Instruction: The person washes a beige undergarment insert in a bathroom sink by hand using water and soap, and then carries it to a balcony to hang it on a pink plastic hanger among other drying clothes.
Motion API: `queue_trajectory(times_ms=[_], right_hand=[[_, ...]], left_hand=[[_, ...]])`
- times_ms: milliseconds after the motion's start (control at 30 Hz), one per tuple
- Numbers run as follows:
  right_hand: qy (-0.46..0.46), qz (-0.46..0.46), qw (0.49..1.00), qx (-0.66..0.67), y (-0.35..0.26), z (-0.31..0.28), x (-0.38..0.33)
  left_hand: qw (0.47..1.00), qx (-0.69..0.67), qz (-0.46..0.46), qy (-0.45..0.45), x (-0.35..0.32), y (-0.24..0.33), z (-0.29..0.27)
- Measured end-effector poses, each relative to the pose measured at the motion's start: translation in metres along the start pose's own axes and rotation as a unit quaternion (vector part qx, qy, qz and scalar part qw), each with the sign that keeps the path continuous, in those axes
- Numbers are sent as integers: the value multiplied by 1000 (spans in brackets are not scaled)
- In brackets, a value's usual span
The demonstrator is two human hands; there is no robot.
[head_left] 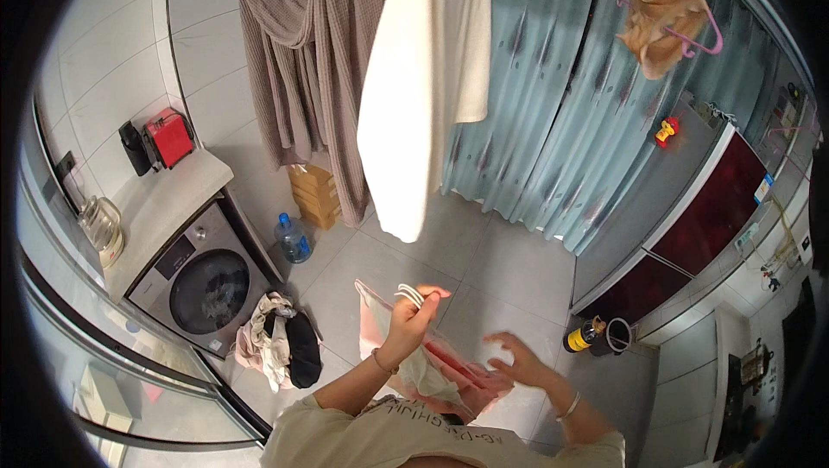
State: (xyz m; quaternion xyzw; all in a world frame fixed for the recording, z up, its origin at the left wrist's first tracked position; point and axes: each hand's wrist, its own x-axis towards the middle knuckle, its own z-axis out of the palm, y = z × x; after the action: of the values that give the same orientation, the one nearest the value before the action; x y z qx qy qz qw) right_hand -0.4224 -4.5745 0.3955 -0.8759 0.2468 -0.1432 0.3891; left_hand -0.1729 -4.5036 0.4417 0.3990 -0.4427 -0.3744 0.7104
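In front of my body, my left hand (413,317) is closed around thin white loops (409,294) that look like handles. Below it hangs a pink item that looks like a bag (371,317), its pale inside partly showing. My left forearm covers part of it. My right hand (522,363) is held beside the pink item's right side, with fingers curved and apart and nothing in them. Whether its fingertips touch the item I cannot tell.
Grey cloths (324,62) and a white garment (423,97) hang ahead. At left, a clothes pile (278,343) lies before a washing machine (207,282), near a blue water bottle (292,239). At right stand a fridge (656,209), a yellow-and-black bottle (584,334) and a bin (615,338).
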Motion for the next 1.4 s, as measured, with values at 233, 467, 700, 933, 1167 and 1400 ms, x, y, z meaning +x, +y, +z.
queue_trajectory(times_ms=[233,467,700,933,1167,1400], right_hand=[[337,-20,931,-139,-31,-29,242],[446,67,880,-152,-7,-15,457],[429,46,812,394,-18,-57,484],[519,83,743,414,-84,-88,401],[155,175,952,-196,-196,-203,295],[620,-222,693,-293,-439,-354,333]], left_hand=[[998,22,-53,31,28,0,-124],[996,57,-35,50,70,14,-235],[993,105,-41,34,108,9,-283],[995,90,-48,20,132,2,-297],[995,7,-98,-20,146,-8,-298],[993,-28,-89,-70,154,-13,-302]])
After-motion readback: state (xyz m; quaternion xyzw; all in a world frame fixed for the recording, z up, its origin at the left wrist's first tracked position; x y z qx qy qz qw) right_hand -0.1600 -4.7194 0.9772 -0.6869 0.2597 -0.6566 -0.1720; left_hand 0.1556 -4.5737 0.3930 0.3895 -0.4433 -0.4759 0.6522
